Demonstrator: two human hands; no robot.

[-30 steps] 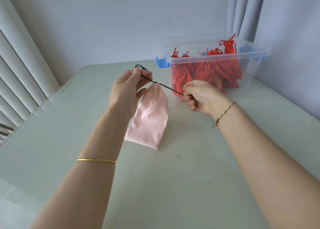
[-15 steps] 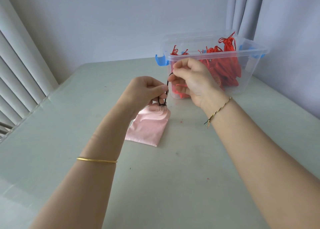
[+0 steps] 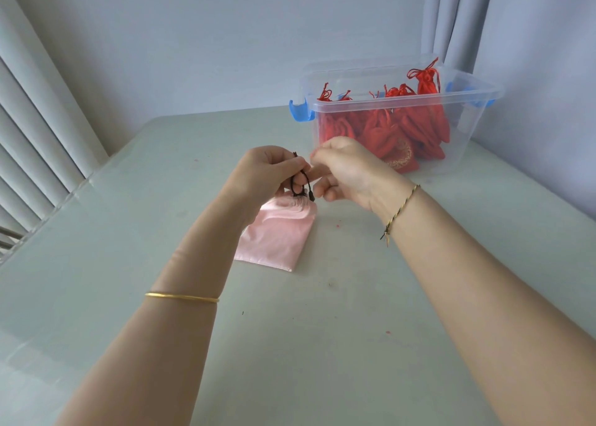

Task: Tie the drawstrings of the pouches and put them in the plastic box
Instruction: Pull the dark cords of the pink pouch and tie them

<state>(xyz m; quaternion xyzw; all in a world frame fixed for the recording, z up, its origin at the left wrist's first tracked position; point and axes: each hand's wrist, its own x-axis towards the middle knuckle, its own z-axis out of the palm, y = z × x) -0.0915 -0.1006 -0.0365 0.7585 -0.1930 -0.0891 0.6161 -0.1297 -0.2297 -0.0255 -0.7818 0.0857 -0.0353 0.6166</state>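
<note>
Your left hand (image 3: 264, 174) pinches the black drawstring (image 3: 305, 184) between thumb and forefinger, the other fingers curled under. Your right hand (image 3: 351, 170) meets it fingertip to fingertip, thumb and forefinger closed on the same drawstring and the rest of the fingers curled. The drawstring loops down to the gathered mouth of the pink pouch (image 3: 277, 235), which lies on the table (image 3: 290, 345) just below your hands. The plastic box (image 3: 467, 125) stands beyond your right hand, near the pouch, with red pouches (image 3: 387, 128) inside. One red pouch carries a gold pattern, too small to read as writing.
</note>
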